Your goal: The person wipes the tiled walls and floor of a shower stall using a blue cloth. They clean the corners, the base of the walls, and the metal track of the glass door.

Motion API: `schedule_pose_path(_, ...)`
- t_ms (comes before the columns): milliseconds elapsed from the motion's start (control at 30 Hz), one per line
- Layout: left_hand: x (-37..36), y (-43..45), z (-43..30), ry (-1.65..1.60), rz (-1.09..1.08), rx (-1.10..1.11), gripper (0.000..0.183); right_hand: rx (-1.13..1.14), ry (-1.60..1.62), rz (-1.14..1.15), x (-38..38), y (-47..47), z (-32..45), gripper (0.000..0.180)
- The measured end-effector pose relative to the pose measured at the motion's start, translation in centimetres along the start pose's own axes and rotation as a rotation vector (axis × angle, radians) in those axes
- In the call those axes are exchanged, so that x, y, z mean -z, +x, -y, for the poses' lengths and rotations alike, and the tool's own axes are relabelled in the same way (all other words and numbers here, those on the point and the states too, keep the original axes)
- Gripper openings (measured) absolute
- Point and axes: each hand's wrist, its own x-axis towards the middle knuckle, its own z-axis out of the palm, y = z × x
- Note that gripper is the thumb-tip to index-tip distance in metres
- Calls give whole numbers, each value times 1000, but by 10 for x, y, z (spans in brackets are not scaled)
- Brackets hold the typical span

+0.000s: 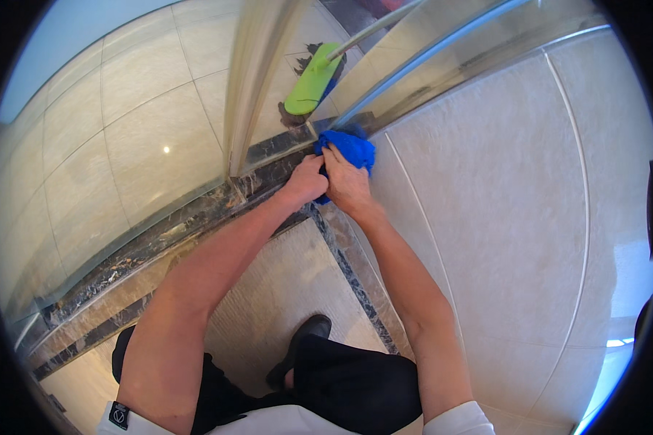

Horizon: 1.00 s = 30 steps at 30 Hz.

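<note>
Both hands are together at the corner where the glass panel (272,81) meets the tiled wall, above a dark marble sill (185,215). My right hand (347,176) presses on a bunched blue cloth (353,149), its fingers spread over the fabric. Touching it on the left is my left hand (309,178), its fingers curled at the cloth's left edge; whether it grips any of the cloth is hidden. Part of the cloth hangs below the hands, near the sill.
Beyond the glass, a green flat mop head (314,81) with a pole rests on floor tiles. A beige tiled wall (500,190) rises at the right. Below are a ribbed light floor panel (272,283) with dark marble edging and a black shoe (313,326).
</note>
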Motion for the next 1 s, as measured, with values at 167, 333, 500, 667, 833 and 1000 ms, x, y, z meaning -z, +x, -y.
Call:
schedule_pose_path(167, 3, 11, 21, -219, 62, -34, 50, -24, 161, -251, -15, 2, 6, 37)
schedule_pose_path(333, 11, 6, -15, -387, 41, -20, 55, -92, 360, -589, -15, -7, 7, 18)
schedule_pose_path(500, 12, 7, -13, -375, 1, -51, 65, -301, 362, -511, -36, -1, -3, 14)
schedule_pose_path(667, 17, 3, 0, -346, 64, 80, 62, -469, 330, -298, -70, -1, -19, 33)
schedule_pose_path(833, 25, -13, 15, -247, 88, 83, 53, -688, 415, 82, -97, 15, -32, 53)
schedule_pose_path(1000, 36, -39, 24, -10, 127, 33, 50, -705, 375, 238, -109, 23, -35, 70)
